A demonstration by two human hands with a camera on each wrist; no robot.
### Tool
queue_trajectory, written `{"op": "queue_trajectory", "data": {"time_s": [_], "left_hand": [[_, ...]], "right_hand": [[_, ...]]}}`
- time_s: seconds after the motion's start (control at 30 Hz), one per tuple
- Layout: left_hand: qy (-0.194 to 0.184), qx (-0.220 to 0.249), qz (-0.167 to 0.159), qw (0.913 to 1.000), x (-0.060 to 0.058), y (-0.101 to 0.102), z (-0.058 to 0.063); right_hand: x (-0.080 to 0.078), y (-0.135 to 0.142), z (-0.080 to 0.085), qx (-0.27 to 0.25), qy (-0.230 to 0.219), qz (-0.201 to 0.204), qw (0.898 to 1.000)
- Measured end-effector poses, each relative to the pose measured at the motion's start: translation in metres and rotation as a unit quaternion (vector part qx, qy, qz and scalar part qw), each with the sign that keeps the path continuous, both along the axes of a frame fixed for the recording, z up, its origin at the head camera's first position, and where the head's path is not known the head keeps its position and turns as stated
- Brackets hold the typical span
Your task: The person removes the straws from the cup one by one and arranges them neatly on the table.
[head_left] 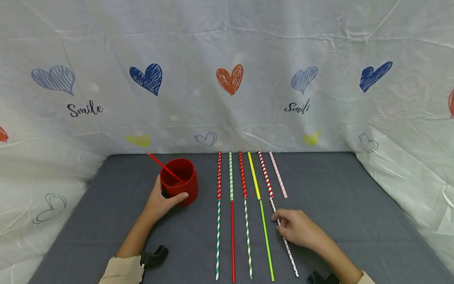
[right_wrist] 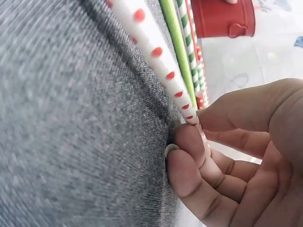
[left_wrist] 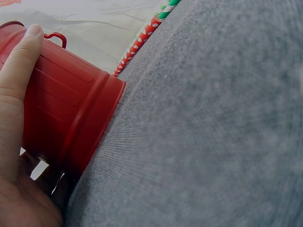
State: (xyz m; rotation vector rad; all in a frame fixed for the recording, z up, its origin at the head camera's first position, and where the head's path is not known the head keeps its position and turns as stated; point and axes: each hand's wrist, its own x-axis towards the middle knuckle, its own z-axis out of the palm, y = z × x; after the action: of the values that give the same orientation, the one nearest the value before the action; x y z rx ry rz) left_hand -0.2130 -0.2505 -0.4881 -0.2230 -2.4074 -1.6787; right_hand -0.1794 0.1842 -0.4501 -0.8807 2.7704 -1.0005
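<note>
My left hand grips a small red bucket at the left of the table, the thumb lying along its near side. A plain red straw leans inside the bucket, its upper end past the rim. In the left wrist view the bucket's base meets the cloth. Over on the right, my right hand pinches a white straw with red dots between thumb and fingers. That straw lies at a slant, its far end close to a red-and-white striped straw.
Several straws lie in two rows on the grey cloth: a yellow one, a lime green one, a red one and patterned ones. A short pink straw is at the row's right end. A white printed sheet hangs behind.
</note>
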Motion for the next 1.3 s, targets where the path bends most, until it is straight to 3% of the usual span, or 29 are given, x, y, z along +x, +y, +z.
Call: {"op": "queue_trajectory", "data": {"time_s": [0.93, 1.3], "left_hand": [[-0.002, 0.01, -0.004, 0.9999, -0.0006, -0.0002, -0.0003], [-0.009, 0.009, 0.0, 0.9999, 0.0002, 0.0007, 0.0014]], "right_hand": [[0.0012, 0.0007, -0.0002, 0.013, -0.012, -0.015, 1.0], [-0.0001, 0.0007, 0.0049, 0.004, 0.021, -0.022, 1.0]]}}
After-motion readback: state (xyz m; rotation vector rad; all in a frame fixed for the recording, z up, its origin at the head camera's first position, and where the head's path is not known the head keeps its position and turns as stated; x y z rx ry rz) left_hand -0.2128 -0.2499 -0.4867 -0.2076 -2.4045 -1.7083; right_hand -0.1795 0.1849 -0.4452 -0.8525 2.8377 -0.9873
